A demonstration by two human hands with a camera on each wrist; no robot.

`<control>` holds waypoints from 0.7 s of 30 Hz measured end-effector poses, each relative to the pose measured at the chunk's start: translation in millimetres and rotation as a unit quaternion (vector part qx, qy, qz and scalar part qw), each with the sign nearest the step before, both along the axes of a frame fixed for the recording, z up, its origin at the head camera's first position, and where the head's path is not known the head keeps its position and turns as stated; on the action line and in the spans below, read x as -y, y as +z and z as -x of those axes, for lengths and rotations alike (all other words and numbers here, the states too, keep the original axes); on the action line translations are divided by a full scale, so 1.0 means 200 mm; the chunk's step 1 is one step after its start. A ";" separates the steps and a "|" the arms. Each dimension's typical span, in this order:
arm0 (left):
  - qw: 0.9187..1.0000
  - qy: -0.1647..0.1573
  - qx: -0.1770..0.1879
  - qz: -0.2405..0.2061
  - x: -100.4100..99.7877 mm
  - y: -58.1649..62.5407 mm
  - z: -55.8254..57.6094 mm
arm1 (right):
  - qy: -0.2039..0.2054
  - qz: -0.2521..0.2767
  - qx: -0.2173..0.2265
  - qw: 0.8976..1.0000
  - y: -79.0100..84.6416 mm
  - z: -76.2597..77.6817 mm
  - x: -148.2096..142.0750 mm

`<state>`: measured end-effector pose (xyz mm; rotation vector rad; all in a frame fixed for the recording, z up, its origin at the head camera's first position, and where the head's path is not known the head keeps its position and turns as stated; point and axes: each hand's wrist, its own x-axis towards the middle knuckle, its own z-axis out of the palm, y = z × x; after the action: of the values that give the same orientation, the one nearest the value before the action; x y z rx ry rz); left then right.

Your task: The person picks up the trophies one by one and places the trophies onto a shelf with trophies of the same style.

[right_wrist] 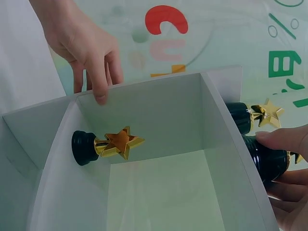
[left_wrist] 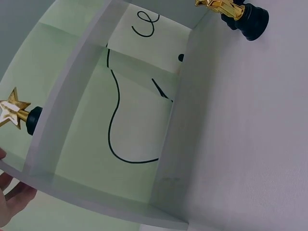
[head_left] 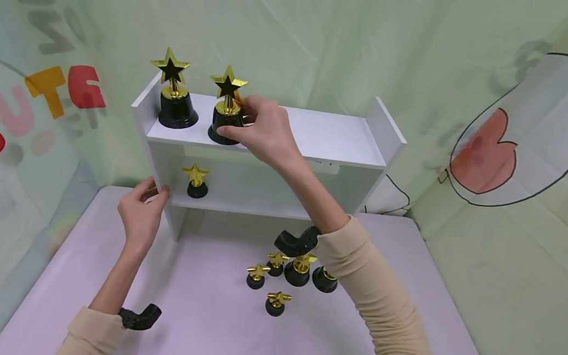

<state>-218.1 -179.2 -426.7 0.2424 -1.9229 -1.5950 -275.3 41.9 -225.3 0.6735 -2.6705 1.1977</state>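
On the top board of a white shelf unit [head_left: 316,136], my right hand [head_left: 269,132] grips a gold star trophy [head_left: 222,122] by its black base, the thumb in front. The base stands on the board or just above it; I cannot tell which. To its left is a similar large trophy [head_left: 176,109], upright. My left hand [head_left: 142,211] pinches the unit's left side panel [right_wrist: 144,91], the thumb inside and fingers outside. Near that thumb, a smaller star trophy [head_left: 197,189] stands on the middle board; the right wrist view shows it sideways.
Several more star trophies [head_left: 297,276] stand on the pale table [head_left: 224,327] before the unit, some partly hidden by the right forearm. A curtain with coloured letters [head_left: 87,87] and a heart drawing [head_left: 483,153] hangs behind. A black cable [head_left: 401,194] runs at the back right.
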 end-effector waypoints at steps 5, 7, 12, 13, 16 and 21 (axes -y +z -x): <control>1.000 0.001 -0.001 -0.002 0.00 0.00 0.00 | 0.004 0.004 0.000 1.000 -0.01 -0.01 -0.01; 1.000 -0.001 -0.003 -0.001 0.00 0.00 0.00 | 0.003 0.010 0.003 1.000 -0.01 -0.01 -0.02; 1.000 -0.004 -0.003 0.001 -0.01 -0.01 0.00 | -0.006 0.021 0.007 1.000 -0.02 -0.04 -0.06; 1.000 -0.005 -0.004 0.000 -0.01 -0.01 0.00 | -0.008 0.026 0.009 1.000 -0.02 -0.04 -0.07; 1.000 -0.006 -0.005 -0.002 -0.01 -0.01 0.00 | -0.011 0.040 0.005 0.999 -0.02 -0.06 -0.10; 1.000 0.002 0.003 -0.002 -0.01 -0.01 0.00 | -0.008 0.074 -0.004 0.997 -0.02 -0.09 -0.16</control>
<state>-217.6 -177.9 -427.9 0.2532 -1.9217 -1.5971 -257.1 74.2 -230.0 0.6311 -2.5436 1.3692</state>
